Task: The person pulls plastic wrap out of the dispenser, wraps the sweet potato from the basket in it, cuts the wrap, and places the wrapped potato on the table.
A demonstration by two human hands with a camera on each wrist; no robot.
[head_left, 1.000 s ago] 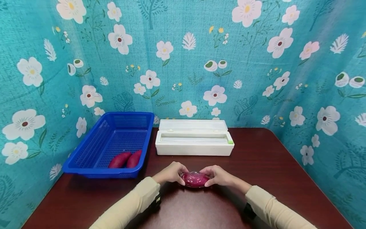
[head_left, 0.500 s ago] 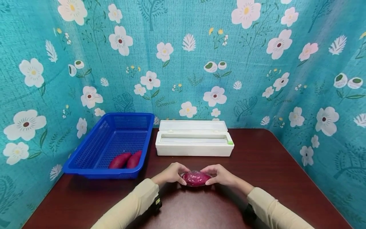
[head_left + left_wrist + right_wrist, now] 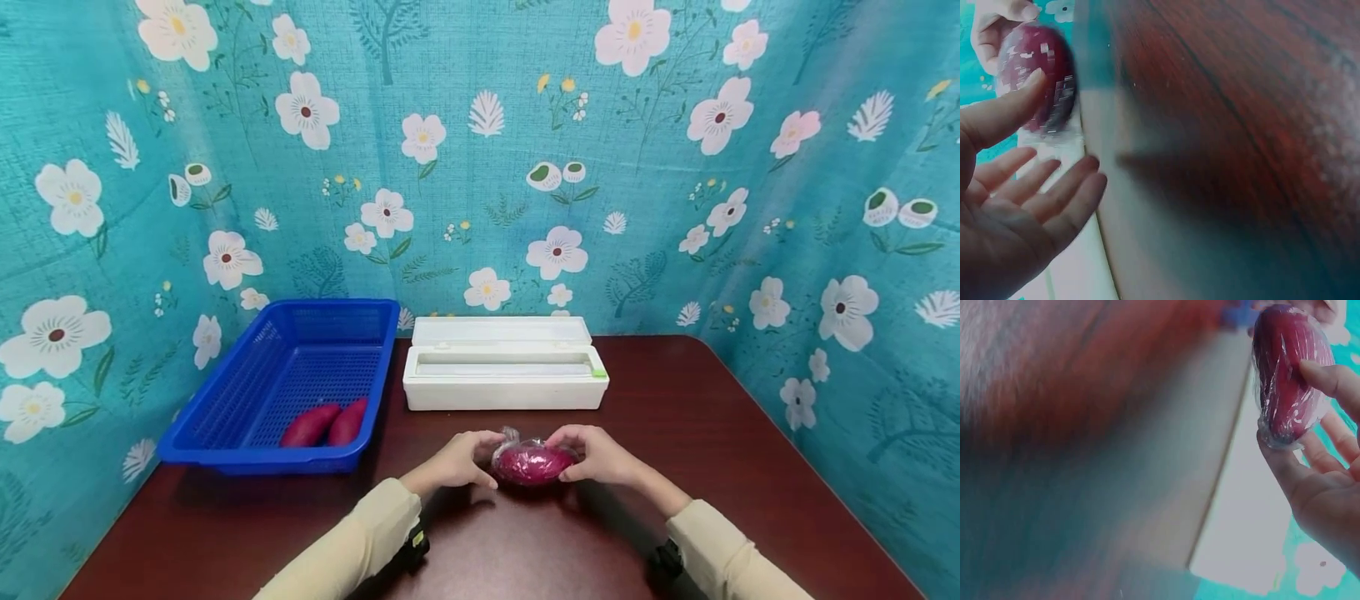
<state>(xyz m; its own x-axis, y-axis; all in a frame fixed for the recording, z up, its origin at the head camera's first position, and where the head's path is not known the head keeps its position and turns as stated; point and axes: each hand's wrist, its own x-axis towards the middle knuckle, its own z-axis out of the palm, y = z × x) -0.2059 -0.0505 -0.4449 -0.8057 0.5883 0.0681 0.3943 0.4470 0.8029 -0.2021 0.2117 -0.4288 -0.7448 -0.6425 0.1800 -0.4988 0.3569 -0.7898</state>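
A purple-red sweet potato [image 3: 531, 465] wrapped in clear plastic film is in front of the white box, between the two hands. My right hand [image 3: 600, 457] pinches its right end; the right wrist view shows the thumb lying on the film and the fingers around the far side of the sweet potato [image 3: 1285, 375]. My left hand [image 3: 461, 461] is at its left end, where a loose tuft of film [image 3: 511, 434] sticks up. Its fingers are spread and relaxed in the left wrist view, the thumb overlapping the sweet potato [image 3: 1038, 47].
Behind the hands stands a white cling film box [image 3: 506, 394] with its lid raised and a roll inside. On the left, a blue plastic basket [image 3: 180, 456] holds two unwrapped sweet potatoes [image 3: 309, 426]. A floral curtain [image 3: 450, 192] closes off the back of the dark wooden table [image 3: 675, 400].
The wrapped sweet potato has shifted slightly right and turned, with film now standing up at its left end. The left hand's fingers have loosened from it; the right hand keeps its grip.
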